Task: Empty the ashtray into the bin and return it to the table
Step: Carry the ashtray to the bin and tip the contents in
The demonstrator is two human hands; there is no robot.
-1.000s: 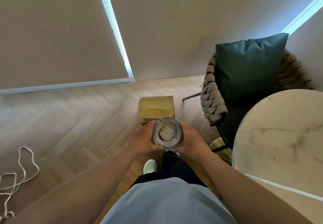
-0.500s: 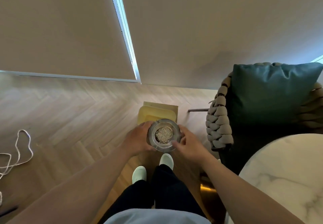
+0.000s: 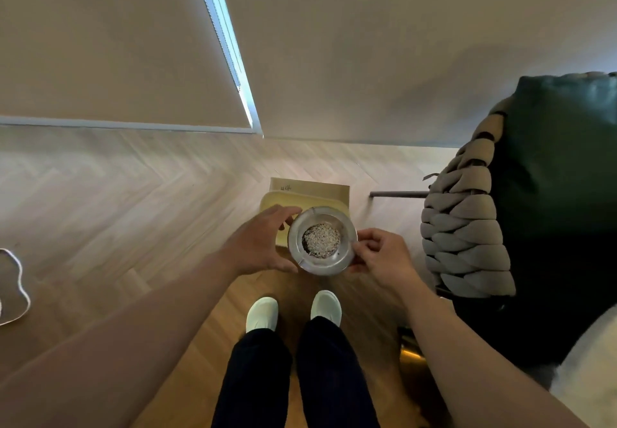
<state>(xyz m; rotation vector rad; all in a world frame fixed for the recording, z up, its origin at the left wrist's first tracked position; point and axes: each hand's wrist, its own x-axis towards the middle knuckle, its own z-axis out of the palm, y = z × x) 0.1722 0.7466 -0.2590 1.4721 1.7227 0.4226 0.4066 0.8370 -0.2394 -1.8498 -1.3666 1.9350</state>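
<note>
Both hands hold the ashtray (image 3: 322, 241) level, above the near edge of the bin (image 3: 302, 199). The left hand (image 3: 258, 244) cups the rim at 9 o'clock in a wide grip, with the thumb low and the fingers curled over the far side. The right hand (image 3: 380, 255) pinches the rim at 3 o'clock in a narrow grip of thumb and fingertips. The ashtray is round and metallic, its well filled with pale grainy ash, with a notch in the rim at about 7 o'clock.

The bin is a yellowish open box on the herringbone wood floor (image 3: 133, 194), at 12 o'clock from the ashtray and partly hidden under it. Two pale shoes (image 3: 293, 310) and dark trousers stand at 6 o'clock. A chair (image 3: 467, 234) with thick braided sides and a dark green cushion (image 3: 561, 147) sits at 3 o'clock, near the right forearm. A corner of the pale desk (image 3: 591, 384) shows at 4 o'clock. A white cord (image 3: 16, 280) lies on the floor at 9 o'clock, well apart.
</note>
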